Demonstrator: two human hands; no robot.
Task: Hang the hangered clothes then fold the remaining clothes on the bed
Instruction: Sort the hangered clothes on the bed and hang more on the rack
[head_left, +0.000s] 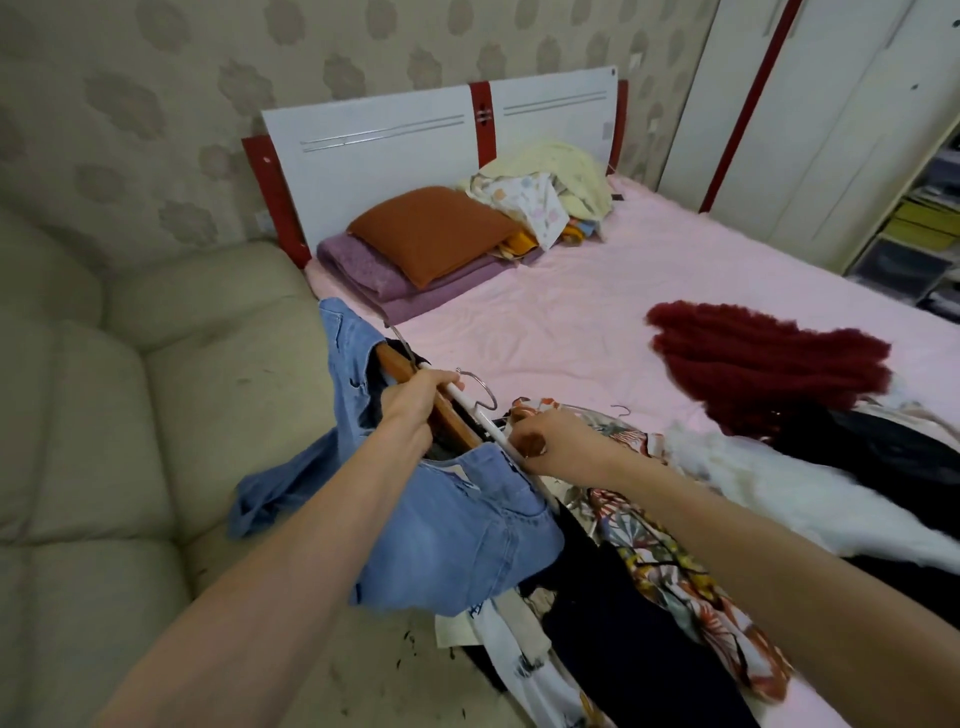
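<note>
My left hand (415, 402) grips a bunch of hangers by their necks: a wooden hanger (452, 421) and a white hanger (480, 413) with a metal hook. A blue denim garment (457, 535) and dark clothes hang from them over the bed's near edge. My right hand (550, 441) pinches the neck of a floral-print garment (660, 561) lying on the pink bed (571, 312), right beside the white hanger. A dark red fuzzy garment (769, 364), a white fluffy one (779, 483) and black clothes (893, 457) lie in a heap to the right.
A beige sofa (130, 415) stands left of the bed. At the headboard (389, 150) lie an orange pillow (431, 231), a folded purple blanket (374, 275) and crumpled bedding (550, 187). A white wardrobe (810, 104) with shelves stands at the right.
</note>
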